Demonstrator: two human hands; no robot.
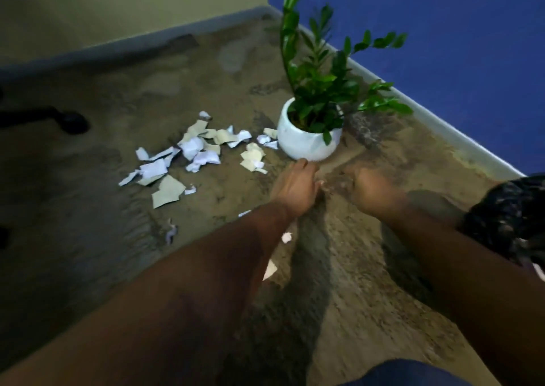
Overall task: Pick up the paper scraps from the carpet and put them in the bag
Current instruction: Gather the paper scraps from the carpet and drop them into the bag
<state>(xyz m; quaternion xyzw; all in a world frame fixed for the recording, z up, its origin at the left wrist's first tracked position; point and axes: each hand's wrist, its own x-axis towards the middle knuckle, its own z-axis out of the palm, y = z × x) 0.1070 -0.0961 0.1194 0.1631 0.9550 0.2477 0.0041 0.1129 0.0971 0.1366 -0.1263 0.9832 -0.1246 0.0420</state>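
Several white and beige paper scraps (188,152) lie scattered on the brown carpet (368,297), left of a white plant pot. A few small scraps (286,237) show beside my left forearm. My left hand (295,189) reaches forward, back up and fingers stretched out, its tips just short of the pot's base; nothing shows in it. My right hand (373,189) is blurred and curled, low over the carpet to the right of the left hand; what it holds, if anything, is hidden. A dark patterned thing (507,217) at the right edge may be the bag or a sleeve.
A white round pot (306,143) with a green leafy plant stands near the blue wall (442,31). A grey skirting runs along both walls into the corner. A black chair leg with a caster (70,123) sits at the left.
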